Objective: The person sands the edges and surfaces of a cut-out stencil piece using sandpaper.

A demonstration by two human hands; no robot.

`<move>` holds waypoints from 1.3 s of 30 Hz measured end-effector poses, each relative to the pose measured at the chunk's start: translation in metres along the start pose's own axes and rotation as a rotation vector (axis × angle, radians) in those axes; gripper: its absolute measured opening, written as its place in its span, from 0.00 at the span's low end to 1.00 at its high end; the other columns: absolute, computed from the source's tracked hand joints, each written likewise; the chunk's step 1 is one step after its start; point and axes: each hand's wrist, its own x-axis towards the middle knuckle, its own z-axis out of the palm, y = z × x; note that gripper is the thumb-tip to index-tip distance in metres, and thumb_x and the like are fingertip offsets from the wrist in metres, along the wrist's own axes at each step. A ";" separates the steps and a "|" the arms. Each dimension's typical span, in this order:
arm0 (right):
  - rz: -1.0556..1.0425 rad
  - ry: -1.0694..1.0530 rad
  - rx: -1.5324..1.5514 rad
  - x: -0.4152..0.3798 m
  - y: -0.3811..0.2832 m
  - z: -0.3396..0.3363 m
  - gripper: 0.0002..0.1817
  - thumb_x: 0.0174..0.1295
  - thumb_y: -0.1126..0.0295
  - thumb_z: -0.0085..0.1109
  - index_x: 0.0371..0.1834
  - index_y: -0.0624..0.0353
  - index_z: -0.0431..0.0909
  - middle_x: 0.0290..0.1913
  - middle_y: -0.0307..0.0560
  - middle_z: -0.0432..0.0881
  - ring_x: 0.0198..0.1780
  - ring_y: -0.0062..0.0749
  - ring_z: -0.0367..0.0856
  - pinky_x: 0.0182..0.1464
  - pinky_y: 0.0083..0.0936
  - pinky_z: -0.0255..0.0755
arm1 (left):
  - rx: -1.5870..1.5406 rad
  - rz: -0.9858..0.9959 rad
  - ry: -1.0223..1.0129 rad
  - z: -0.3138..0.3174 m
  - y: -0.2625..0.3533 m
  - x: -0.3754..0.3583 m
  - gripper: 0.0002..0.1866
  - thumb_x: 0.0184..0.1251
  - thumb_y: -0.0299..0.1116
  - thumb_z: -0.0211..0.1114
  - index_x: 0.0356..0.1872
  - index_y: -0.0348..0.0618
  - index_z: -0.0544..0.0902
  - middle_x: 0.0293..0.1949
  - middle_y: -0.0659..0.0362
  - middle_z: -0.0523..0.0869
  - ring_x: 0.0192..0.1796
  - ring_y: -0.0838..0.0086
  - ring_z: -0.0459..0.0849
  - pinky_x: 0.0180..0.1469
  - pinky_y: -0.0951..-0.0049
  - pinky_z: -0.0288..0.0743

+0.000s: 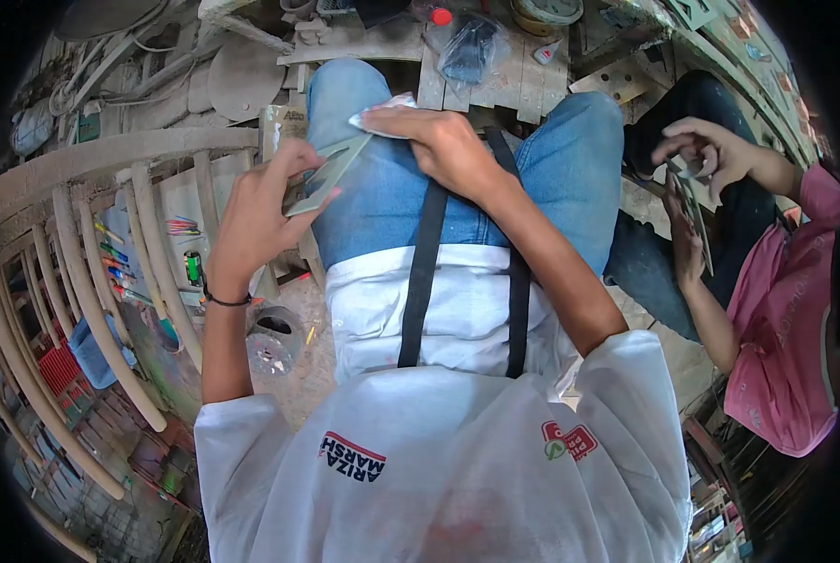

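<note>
My left hand (262,211) grips a thin, flat, pale green panel (337,171) by its lower left end, thumb and fingers on either side. The panel is tilted above my left thigh and has a dark opening near its middle. A crumpled whitish cloth (378,122) is pinched in my right hand (438,141), close to the panel's upper right corner. Whether the cloth touches the panel I cannot tell. Blue jeans (570,159) lie beneath both hands.
At the right a co-worker in a pink shirt (790,310) holds a flat piece (690,220). Wooden railings (101,310) stand at the left. Ahead, a wooden bench (532,86) bears a plastic bag (471,52) and a bowl (546,11).
</note>
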 end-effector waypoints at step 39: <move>-0.005 -0.022 0.099 -0.015 -0.023 0.001 0.32 0.45 0.91 0.45 0.57 0.62 0.81 0.59 0.54 0.81 0.65 0.48 0.77 0.72 0.38 0.66 | 0.097 0.094 0.008 0.001 -0.004 0.001 0.19 0.59 0.36 0.73 0.46 0.40 0.77 0.40 0.47 0.88 0.43 0.50 0.87 0.45 0.61 0.80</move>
